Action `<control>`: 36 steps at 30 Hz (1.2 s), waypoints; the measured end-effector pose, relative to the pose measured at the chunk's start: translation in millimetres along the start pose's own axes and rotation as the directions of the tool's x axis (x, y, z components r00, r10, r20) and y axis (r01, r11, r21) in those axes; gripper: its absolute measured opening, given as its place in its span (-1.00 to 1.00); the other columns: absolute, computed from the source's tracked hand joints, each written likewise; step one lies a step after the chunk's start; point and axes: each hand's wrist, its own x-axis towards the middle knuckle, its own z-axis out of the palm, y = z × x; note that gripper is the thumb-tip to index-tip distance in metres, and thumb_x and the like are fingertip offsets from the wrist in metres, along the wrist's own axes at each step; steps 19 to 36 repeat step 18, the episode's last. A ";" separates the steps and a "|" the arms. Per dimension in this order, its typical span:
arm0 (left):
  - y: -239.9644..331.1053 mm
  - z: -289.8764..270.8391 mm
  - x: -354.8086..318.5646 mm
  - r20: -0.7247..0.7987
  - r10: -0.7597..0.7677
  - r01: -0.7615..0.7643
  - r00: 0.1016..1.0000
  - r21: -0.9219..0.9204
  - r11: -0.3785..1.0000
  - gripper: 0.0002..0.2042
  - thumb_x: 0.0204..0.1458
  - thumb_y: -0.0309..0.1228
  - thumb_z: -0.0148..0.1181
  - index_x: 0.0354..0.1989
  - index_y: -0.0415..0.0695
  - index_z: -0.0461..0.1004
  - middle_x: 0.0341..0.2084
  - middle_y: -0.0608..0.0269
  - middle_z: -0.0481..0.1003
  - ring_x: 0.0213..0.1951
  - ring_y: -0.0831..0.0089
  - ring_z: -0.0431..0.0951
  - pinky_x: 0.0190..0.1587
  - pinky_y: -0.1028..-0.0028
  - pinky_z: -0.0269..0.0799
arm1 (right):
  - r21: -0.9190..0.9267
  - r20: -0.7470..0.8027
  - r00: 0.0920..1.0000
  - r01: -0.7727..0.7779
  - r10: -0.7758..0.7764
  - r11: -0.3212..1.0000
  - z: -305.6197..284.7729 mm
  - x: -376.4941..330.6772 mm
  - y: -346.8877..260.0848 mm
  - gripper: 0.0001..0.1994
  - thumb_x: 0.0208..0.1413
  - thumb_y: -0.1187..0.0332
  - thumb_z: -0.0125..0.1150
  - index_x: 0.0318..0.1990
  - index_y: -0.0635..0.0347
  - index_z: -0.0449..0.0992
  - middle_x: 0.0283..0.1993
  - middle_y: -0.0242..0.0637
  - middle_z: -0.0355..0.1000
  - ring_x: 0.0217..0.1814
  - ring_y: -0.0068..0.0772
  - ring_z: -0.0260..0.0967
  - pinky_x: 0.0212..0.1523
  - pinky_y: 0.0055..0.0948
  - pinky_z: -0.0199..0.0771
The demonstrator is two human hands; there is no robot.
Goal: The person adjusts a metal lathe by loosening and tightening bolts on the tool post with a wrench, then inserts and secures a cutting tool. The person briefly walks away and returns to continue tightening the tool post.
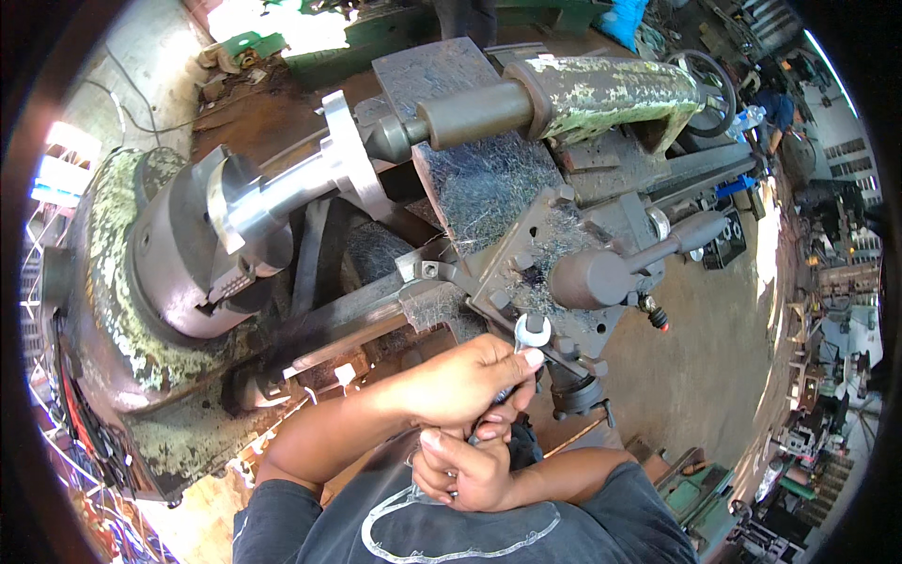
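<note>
Fingers of both hands, left (462,381) above right (467,467), wrap a shiny steel wrench (529,336) beside the chip-strewn lathe carriage (526,254).

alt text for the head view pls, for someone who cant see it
Seen from above, a person's left hand and right hand together grip a wrench set on the tool post of an old lathe. A shiny metal workpiece sits between the chuck and tailstock.
</note>
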 end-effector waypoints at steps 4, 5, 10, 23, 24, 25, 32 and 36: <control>2.1 -5.9 0.5 0.043 0.035 -0.038 0.998 0.058 0.998 -0.50 0.37 -0.09 -0.14 -0.55 -0.21 0.30 -0.79 0.37 0.20 -0.71 0.59 0.20 -0.49 0.45 0.40 | -0.058 -0.032 0.999 0.030 -0.032 0.998 7.6 4.6 -1.2 -0.73 0.37 0.36 -0.11 -0.45 0.15 0.22 -0.78 -0.45 -0.02 -0.82 -0.55 -0.12 -0.77 -0.51 0.00; 3.4 -6.2 -0.3 0.073 0.009 -0.013 0.997 0.060 0.998 -0.51 0.37 -0.09 -0.14 -0.55 -0.21 0.30 -0.79 0.38 0.20 -0.71 0.60 0.20 -0.50 0.46 0.39 | -0.064 -0.019 0.997 0.074 -0.075 0.995 11.0 6.5 1.8 -0.73 0.37 0.37 -0.12 -0.45 0.15 0.22 -0.78 -0.44 -0.02 -0.83 -0.55 -0.12 -0.78 -0.51 0.01; 0.7 0.2 -1.0 -0.066 -0.024 0.024 0.998 0.005 1.000 -0.55 0.35 -0.11 -0.08 -0.52 -0.19 0.31 -0.79 0.40 0.16 -0.74 0.58 0.17 -0.53 0.45 0.36 | -0.182 -0.098 0.992 0.060 -0.079 0.982 3.7 9.4 5.0 -0.60 0.34 0.31 -0.03 -0.62 0.10 0.17 -0.80 -0.43 0.00 -0.84 -0.53 -0.09 -0.78 -0.49 0.02; -40.6 29.0 -7.0 -0.214 0.444 -0.462 0.870 -0.038 0.886 -0.51 0.36 -0.04 -0.16 -0.42 -0.23 0.39 -0.80 0.31 0.28 -0.71 0.47 0.37 -0.28 0.32 0.54 | -0.397 0.028 0.997 -0.055 0.072 0.916 -6.4 -39.9 -33.9 -0.71 0.33 0.22 0.08 -0.43 0.11 0.27 -0.75 -0.50 0.17 -0.84 -0.67 0.06 -0.82 -0.55 0.15; -40.6 29.0 -7.0 -0.214 0.444 -0.462 0.870 -0.038 0.886 -0.51 0.36 -0.04 -0.16 -0.42 -0.23 0.39 -0.80 0.31 0.28 -0.71 0.47 0.37 -0.28 0.32 0.54 | -0.397 0.028 0.997 -0.055 0.072 0.916 -6.4 -39.9 -33.9 -0.71 0.33 0.22 0.08 -0.43 0.11 0.27 -0.75 -0.50 0.17 -0.84 -0.67 0.06 -0.82 -0.55 0.15; -40.6 29.0 -7.0 -0.214 0.444 -0.462 0.870 -0.038 0.886 -0.51 0.36 -0.04 -0.16 -0.42 -0.23 0.39 -0.80 0.31 0.28 -0.71 0.47 0.37 -0.28 0.32 0.54 | -0.397 0.028 0.997 -0.055 0.072 0.916 -6.4 -39.9 -33.9 -0.71 0.33 0.22 0.08 -0.43 0.11 0.27 -0.75 -0.50 0.17 -0.84 -0.67 0.06 -0.82 -0.55 0.15; -40.6 29.0 -7.0 -0.214 0.444 -0.462 0.870 -0.038 0.886 -0.51 0.36 -0.04 -0.16 -0.42 -0.23 0.39 -0.80 0.31 0.28 -0.71 0.47 0.37 -0.28 0.32 0.54 | -0.397 0.028 0.997 -0.055 0.072 0.916 -6.4 -39.9 -33.9 -0.71 0.33 0.22 0.08 -0.43 0.11 0.27 -0.75 -0.50 0.17 -0.84 -0.67 0.06 -0.82 -0.55 0.15; -40.6 29.0 -7.0 -0.214 0.444 -0.462 0.870 -0.038 0.886 -0.51 0.36 -0.04 -0.16 -0.42 -0.23 0.39 -0.80 0.31 0.28 -0.71 0.47 0.37 -0.28 0.32 0.54 | -0.397 0.028 0.997 -0.055 0.072 0.916 -6.4 -39.9 -33.9 -0.71 0.33 0.22 0.08 -0.43 0.11 0.27 -0.75 -0.50 0.17 -0.84 -0.67 0.06 -0.82 -0.55 0.15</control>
